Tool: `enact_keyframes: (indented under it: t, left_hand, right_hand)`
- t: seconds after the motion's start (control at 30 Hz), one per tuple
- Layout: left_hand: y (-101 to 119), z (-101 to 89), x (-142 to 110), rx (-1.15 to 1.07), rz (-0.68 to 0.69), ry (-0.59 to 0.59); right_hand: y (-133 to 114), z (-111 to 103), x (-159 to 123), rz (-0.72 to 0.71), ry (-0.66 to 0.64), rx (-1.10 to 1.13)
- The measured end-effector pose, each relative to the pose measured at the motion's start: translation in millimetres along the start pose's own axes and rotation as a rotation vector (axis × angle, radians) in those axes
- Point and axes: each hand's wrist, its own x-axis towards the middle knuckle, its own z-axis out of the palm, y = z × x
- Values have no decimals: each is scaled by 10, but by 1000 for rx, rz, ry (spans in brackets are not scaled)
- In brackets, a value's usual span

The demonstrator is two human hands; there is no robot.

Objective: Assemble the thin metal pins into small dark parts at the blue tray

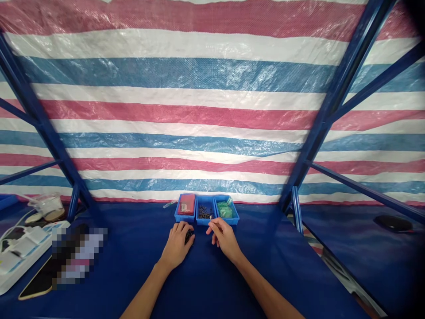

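My left hand (177,243) rests on the blue table, its fingers curled round a small black part (189,236) that shows between thumb and fingers. Most of that part is hidden. My right hand (223,237) hovers just in front of the middle blue bin (202,221), thumb and forefinger pinched on a thin, light-tipped piece (210,218), too small to name. Dark screw-like pieces (205,212) lie loose in the middle bin. The left blue bin (184,218) holds a red flat item (187,204); the right blue bin (231,220) holds green plastic-wrapped things (225,209).
A white power strip (33,252) with plugs and a dark flat board (41,277) lie at the left. A clear plastic container (49,205) stands behind them. Blue metal posts (310,146) rise before a striped tarp (199,115). A black object (393,223) lies far right.
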Motion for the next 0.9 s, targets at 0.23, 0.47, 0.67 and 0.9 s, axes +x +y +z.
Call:
enact_keyframes:
  t: [0.23, 0.47, 0.67, 0.9]
  left_hand:
    - [12, -14, 1, -2, -6, -10]
    - [20, -11, -2, 13, 3, -4]
    - [21, -17, 1, 18, 14, -1]
    - [55, -49, 8, -5, 24, 1]
  right_hand:
    - [17, -14, 32, 72, 96, 30]
    - [-26, -13, 35, 51, 78, 41]
    - [-14, -27, 67, 73, 75, 45]
    - [-39, -34, 15, -100, 45, -204]
